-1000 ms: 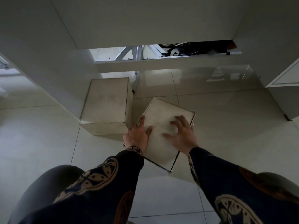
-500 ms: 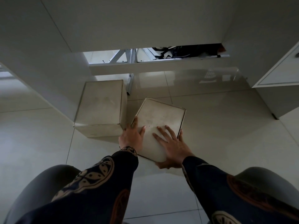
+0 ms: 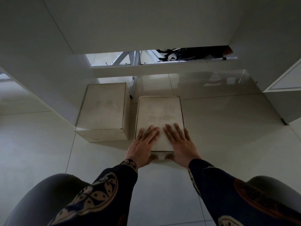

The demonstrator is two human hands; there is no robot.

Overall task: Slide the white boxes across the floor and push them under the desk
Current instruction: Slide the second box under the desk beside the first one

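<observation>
Our left hand [image 3: 143,144] and right hand [image 3: 180,142] lay flat, fingers spread, on the box [image 3: 160,115]. Another box [image 3: 104,110] sat just left of it on glossy floor [image 3: 228,128], under the desk [image 3: 146,25].

Clutter [image 3: 187,54] behind desk panel [image 3: 146,22] too dark to identify; knees cut by bottom edge

Below me the floor [image 3: 219,144] is pale glossy tile with thin grout lines, and it mirrors a bright patch of daylight near the back. White bench panels [image 3: 130,26] loom above and to my left, dim on their undersides, with a low white crossbar [image 3: 162,69] spanning the gap between them. Through the slot above that bar I see a grey metal frame [image 3: 133,62] and dark clutter, and a white cabinet [image 3: 286,88] stands at my right.
</observation>
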